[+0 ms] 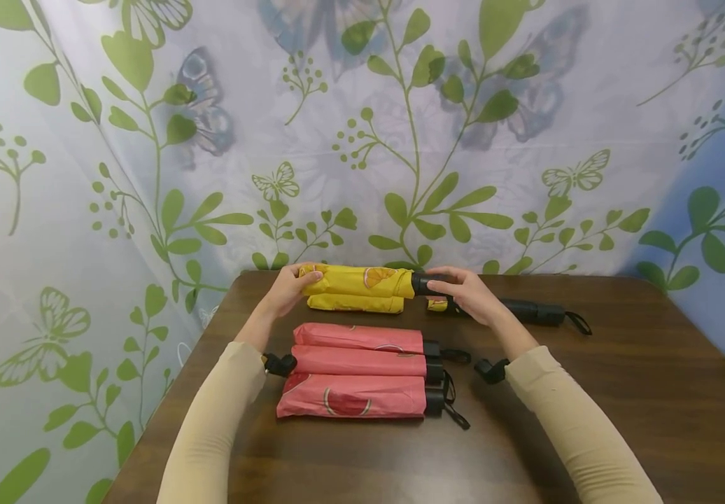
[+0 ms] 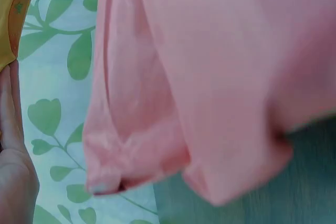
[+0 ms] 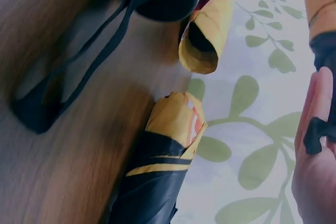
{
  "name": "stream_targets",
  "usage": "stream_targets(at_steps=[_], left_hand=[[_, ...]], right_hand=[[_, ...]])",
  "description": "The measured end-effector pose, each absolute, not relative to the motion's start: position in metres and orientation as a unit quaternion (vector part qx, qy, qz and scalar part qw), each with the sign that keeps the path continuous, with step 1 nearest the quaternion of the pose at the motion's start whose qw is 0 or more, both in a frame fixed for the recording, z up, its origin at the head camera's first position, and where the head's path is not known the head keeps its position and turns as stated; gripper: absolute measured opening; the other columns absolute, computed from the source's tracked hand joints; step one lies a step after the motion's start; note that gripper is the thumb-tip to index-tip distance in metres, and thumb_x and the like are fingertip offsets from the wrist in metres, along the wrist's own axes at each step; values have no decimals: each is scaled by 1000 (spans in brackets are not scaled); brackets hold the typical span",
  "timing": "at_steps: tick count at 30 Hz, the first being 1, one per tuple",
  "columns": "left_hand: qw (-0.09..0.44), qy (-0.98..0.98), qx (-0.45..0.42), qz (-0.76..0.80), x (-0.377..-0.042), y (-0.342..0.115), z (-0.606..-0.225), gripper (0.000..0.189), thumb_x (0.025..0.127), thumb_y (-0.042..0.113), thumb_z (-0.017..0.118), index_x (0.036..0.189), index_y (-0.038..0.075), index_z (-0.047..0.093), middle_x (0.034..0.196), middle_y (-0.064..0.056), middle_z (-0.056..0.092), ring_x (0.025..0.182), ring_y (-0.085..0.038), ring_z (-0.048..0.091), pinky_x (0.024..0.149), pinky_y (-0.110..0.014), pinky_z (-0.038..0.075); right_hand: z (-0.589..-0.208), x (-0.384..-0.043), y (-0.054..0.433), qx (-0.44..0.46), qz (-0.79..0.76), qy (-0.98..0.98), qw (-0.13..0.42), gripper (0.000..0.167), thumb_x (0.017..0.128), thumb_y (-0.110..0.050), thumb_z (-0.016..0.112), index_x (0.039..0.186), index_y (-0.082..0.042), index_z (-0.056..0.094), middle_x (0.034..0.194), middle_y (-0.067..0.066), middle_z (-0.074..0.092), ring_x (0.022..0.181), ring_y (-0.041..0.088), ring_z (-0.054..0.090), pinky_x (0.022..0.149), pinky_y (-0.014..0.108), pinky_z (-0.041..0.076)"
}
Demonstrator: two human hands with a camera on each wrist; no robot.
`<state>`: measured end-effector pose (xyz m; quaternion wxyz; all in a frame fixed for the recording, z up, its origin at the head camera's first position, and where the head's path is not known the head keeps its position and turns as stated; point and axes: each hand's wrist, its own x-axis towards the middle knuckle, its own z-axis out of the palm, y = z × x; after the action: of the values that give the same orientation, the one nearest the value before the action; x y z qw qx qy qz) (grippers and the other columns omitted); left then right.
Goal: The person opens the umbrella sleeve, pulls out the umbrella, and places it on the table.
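A folded yellow umbrella (image 1: 362,280) with a citrus-slice print is held level above the back of the table. My left hand (image 1: 287,288) grips its left end, thumb on the near side. At the other end my right hand (image 1: 468,292) holds the black handle (image 1: 425,283), with a dark strap (image 3: 315,135) by the palm in the right wrist view. Just below lies a yellow sleeve (image 1: 355,304), its open end (image 3: 198,59) facing the right wrist camera. A black umbrella (image 1: 526,311) with a yellow tip (image 3: 176,119) lies behind and beyond my right hand.
Three pink umbrellas (image 1: 359,362) with watermelon prints lie side by side between my forearms, black handles and wrist loops (image 1: 457,409) to the right. The brown wooden table (image 1: 621,392) reaches back to a leaf-and-butterfly curtain (image 1: 362,175).
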<state>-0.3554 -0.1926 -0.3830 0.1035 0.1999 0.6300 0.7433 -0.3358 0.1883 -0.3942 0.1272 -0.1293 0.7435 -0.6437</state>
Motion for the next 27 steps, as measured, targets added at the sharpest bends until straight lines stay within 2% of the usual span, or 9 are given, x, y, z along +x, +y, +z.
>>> stream_targets(at_steps=[3, 6, 8, 10, 12, 15, 21, 25, 27], left_hand=[[108, 629, 186, 747, -361, -192, -390, 19, 95, -2, 48, 101, 7, 64, 94, -5, 62, 82, -13, 60, 72, -26, 51], [116, 634, 180, 743, -365, -191, -395, 15, 97, 2, 50, 105, 6, 62, 96, -6, 62, 85, -13, 61, 73, -27, 51], [123, 638, 188, 736, -365, -191, -397, 14, 97, 6, 51, 108, 5, 61, 97, -6, 62, 86, -13, 60, 75, -28, 51], [129, 639, 195, 732, -365, -191, -397, 15, 97, 8, 52, 110, 4, 60, 98, -7, 61, 86, -14, 59, 75, -28, 50], [139, 634, 198, 734, -364, -191, -397, 17, 98, 7, 51, 112, 4, 60, 98, -7, 61, 87, -14, 59, 75, -29, 50], [155, 624, 210, 736, -361, -191, -393, 22, 99, 2, 45, 116, 3, 59, 101, -8, 60, 89, -15, 59, 77, -30, 50], [175, 608, 232, 739, -354, -190, -387, 29, 99, -3, 41, 119, 4, 60, 108, -8, 60, 95, -17, 59, 81, -32, 50], [172, 607, 235, 740, -352, -193, -385, 29, 99, -3, 42, 117, 6, 62, 108, -7, 60, 94, -16, 58, 80, -31, 50], [168, 611, 238, 736, -353, -194, -384, 29, 98, -3, 42, 117, 5, 62, 108, -7, 60, 93, -16, 58, 79, -30, 49]], right_hand=[[-395, -336, 186, -129, -656, 732, 133, 56, 88, -29, 68, 135, -7, 48, 136, 16, 40, 105, 32, 58, 86, 40, 43], [-396, -336, 186, -132, -669, 718, 140, 56, 88, -25, 68, 135, -3, 46, 138, 18, 36, 113, 41, 52, 99, 53, 32], [-397, -336, 188, -132, -672, 715, 141, 56, 88, -23, 68, 135, -2, 46, 139, 18, 36, 111, 36, 55, 100, 53, 31], [-398, -335, 190, -129, -669, 719, 138, 56, 88, -25, 69, 135, -2, 47, 139, 17, 37, 94, 24, 62, 90, 41, 43], [-399, -334, 191, -122, -671, 718, 135, 56, 87, -25, 69, 134, -2, 49, 137, 16, 40, 66, 11, 58, 67, 28, 46], [-399, -333, 193, -109, -687, 707, 129, 54, 86, -25, 71, 131, -3, 52, 131, 17, 49, 47, 5, 43, 43, 22, 26], [-400, -331, 195, -116, -724, 671, 110, 43, 87, -19, 70, 126, -5, 58, 120, 12, 58, 77, 16, 67, 41, 21, 24], [-398, -329, 198, -108, -723, 676, 92, 33, 88, -18, 68, 121, -10, 62, 117, 6, 59, 49, 5, 51, 41, 21, 24], [-397, -328, 200, -99, -722, 679, 86, 31, 89, -18, 68, 119, -12, 63, 116, 3, 59, 40, 5, 34, 41, 20, 24]])
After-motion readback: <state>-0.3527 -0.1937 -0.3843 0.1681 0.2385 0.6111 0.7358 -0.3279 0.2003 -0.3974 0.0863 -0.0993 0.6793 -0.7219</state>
